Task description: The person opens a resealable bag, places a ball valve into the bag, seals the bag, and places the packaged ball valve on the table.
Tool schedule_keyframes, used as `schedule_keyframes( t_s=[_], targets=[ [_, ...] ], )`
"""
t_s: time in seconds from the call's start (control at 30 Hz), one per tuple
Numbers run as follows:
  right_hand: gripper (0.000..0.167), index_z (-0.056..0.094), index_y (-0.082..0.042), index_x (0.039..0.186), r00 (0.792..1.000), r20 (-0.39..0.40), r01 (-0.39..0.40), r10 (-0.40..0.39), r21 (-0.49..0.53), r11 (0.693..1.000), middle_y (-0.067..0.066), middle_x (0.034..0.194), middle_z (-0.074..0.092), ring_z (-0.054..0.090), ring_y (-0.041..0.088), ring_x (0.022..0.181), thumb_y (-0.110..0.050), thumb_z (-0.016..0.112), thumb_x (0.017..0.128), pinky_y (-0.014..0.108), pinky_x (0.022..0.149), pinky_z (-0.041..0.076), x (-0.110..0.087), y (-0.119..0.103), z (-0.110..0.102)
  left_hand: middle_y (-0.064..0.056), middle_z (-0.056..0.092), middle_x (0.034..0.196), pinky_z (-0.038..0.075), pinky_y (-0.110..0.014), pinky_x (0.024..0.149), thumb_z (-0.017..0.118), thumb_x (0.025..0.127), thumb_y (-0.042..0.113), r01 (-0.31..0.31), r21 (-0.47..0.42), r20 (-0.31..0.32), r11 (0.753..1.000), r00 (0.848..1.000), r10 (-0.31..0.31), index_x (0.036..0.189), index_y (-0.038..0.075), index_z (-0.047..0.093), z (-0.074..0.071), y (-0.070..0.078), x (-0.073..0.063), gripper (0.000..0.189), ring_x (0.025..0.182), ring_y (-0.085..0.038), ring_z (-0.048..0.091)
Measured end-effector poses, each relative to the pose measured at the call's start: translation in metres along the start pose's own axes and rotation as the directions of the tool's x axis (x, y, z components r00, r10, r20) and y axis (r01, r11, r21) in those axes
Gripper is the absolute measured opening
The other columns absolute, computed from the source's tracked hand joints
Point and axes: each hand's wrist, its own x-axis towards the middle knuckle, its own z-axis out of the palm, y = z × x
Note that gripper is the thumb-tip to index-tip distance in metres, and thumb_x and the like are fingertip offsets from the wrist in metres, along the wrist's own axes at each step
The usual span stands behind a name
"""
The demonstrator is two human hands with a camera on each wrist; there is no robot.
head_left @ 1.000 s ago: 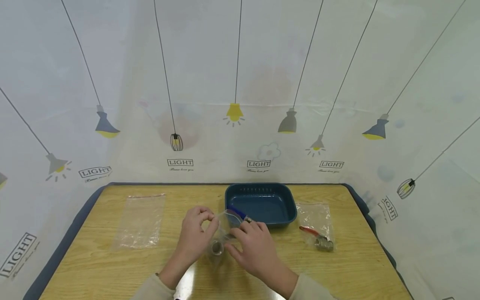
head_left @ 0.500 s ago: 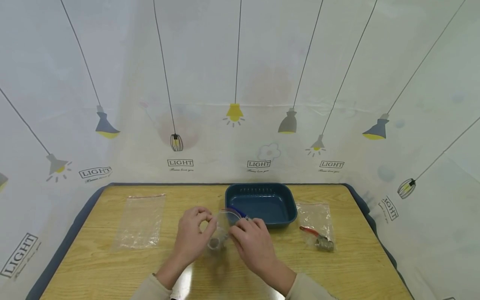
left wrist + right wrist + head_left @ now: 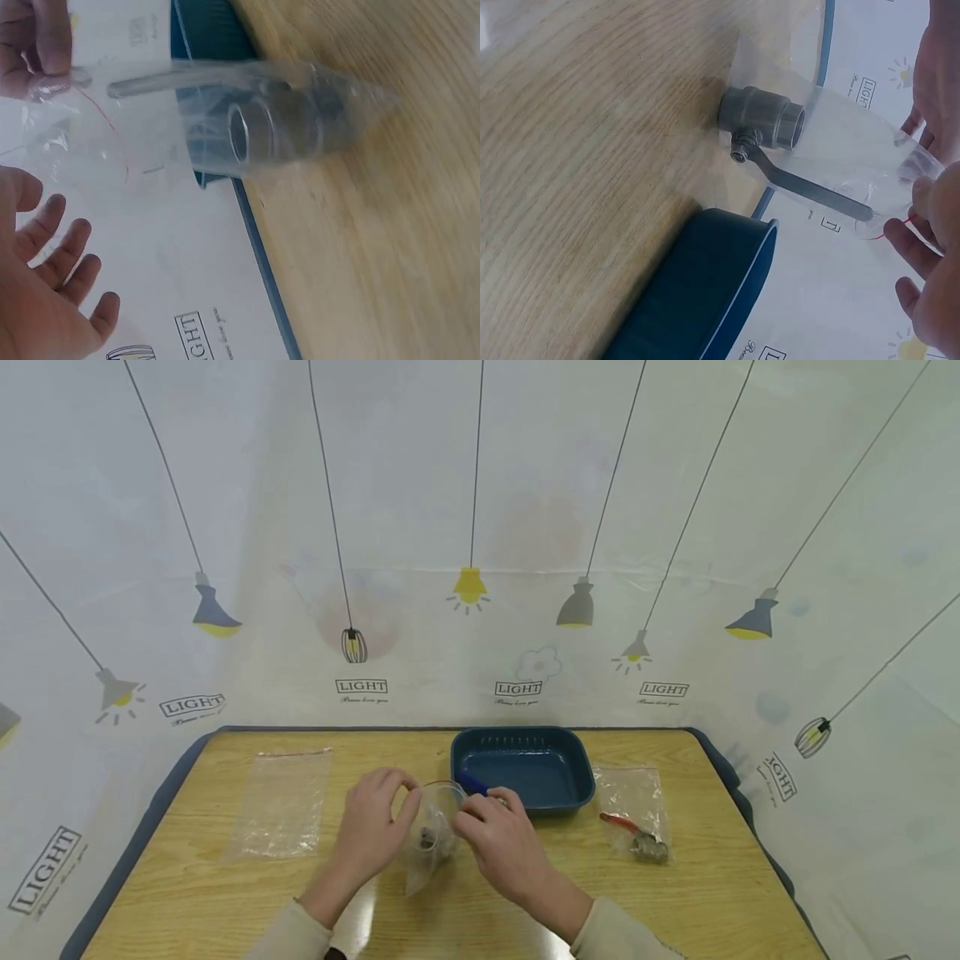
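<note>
A clear zip bag [image 3: 847,150] with a red line at its mouth hangs in front of me. Inside it sits a metal ball valve [image 3: 761,116] with a long lever handle [image 3: 817,191]. My left hand [image 3: 375,818] pinches the bag's left edge between thumb and index finger; its other fingers are spread in the left wrist view. My right hand [image 3: 498,839] pinches the opposite side of the mouth, fingertips [image 3: 900,229] close to the lever's end. Past the right fingers, a dark blue handle-like piece [image 3: 471,782] overlaps the tray's near left rim.
A dark blue tray [image 3: 585,777] stands at the back of the wooden table [image 3: 187,893]. To the right lies another clear bag [image 3: 626,785] with a red-handled valve [image 3: 648,846]. A flat clear bag [image 3: 285,802] lies on the left.
My left hand has drawn slightly left, away from the right hand. The bag and valve have shifted a little left, and the bag's lower corner now shows more plainly.
</note>
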Motion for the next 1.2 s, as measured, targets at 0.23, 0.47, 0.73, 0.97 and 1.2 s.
schedule_keyframes(
  t_s=[0.23,0.47,0.73,0.97,1.2],
  targets=[
    [0.011,0.064,-0.021,0.081,1.0,0.01,0.026,-0.026,0.019,0.999,-0.008,0.088,0.062,0.062,0.007,0.081,-0.013,0.063,0.089,0.042,0.094,0.048,-0.001,0.003,-0.001,-0.002,0.062,0.128,0.044,-0.054,0.098,0.074,0.085,0.019,-0.281,0.223,0.19,0.933,0.952,0.241,0.134,0.022,0.057,-0.009,-0.019,0.015,0.051,0.124,-0.028,0.055],
    [0.011,0.066,-0.021,0.085,0.998,0.067,-0.005,0.002,0.049,0.999,-0.007,0.093,0.063,0.062,0.008,0.085,-0.011,0.068,0.087,0.042,0.099,0.046,-0.002,0.004,-0.003,-0.001,0.063,0.13,0.044,-0.049,0.102,0.078,0.082,0.021,-0.518,0.292,0.266,0.804,0.852,0.452,0.134,0.031,0.057,-0.011,-0.029,0.027,0.057,0.127,-0.024,0.055],
    [0.009,0.065,-0.022,0.085,0.999,0.027,0.023,-0.023,0.033,0.999,-0.006,0.095,0.063,0.063,0.008,0.084,-0.014,0.069,0.086,0.044,0.096,0.047,-0.003,0.005,-0.003,0.002,0.068,0.117,0.045,-0.047,0.101,0.07,0.089,0.021,-0.585,0.257,0.245,0.769,0.809,0.534,0.112,0.025,0.069,-0.007,-0.035,0.028,0.024,0.123,-0.022,0.058],
    [0.007,0.068,-0.023,0.089,0.996,0.076,-0.043,0.043,0.001,0.999,-0.005,0.102,0.063,0.063,0.01,0.088,-0.022,0.074,0.085,0.045,0.097,0.044,-0.004,0.008,-0.006,0.005,0.071,0.105,0.047,-0.046,0.098,0.073,0.086,0.022,-0.61,0.275,0.195,0.743,0.793,0.578,0.097,0.021,0.07,-0.003,-0.042,0.028,0.012,0.116,-0.022,0.062],
    [0.009,0.066,-0.026,0.087,0.987,0.108,-0.121,0.121,-0.008,0.993,-0.006,0.093,0.058,0.057,0.01,0.08,-0.025,0.075,0.085,0.042,0.093,0.044,-0.007,0.01,-0.01,0.007,0.072,0.098,0.046,-0.044,0.098,0.071,0.088,0.022,-0.584,0.288,0.189,0.759,0.811,0.553,0.094,0.022,0.065,-0.003,-0.042,0.026,0.009,0.111,-0.02,0.065]
  ],
)
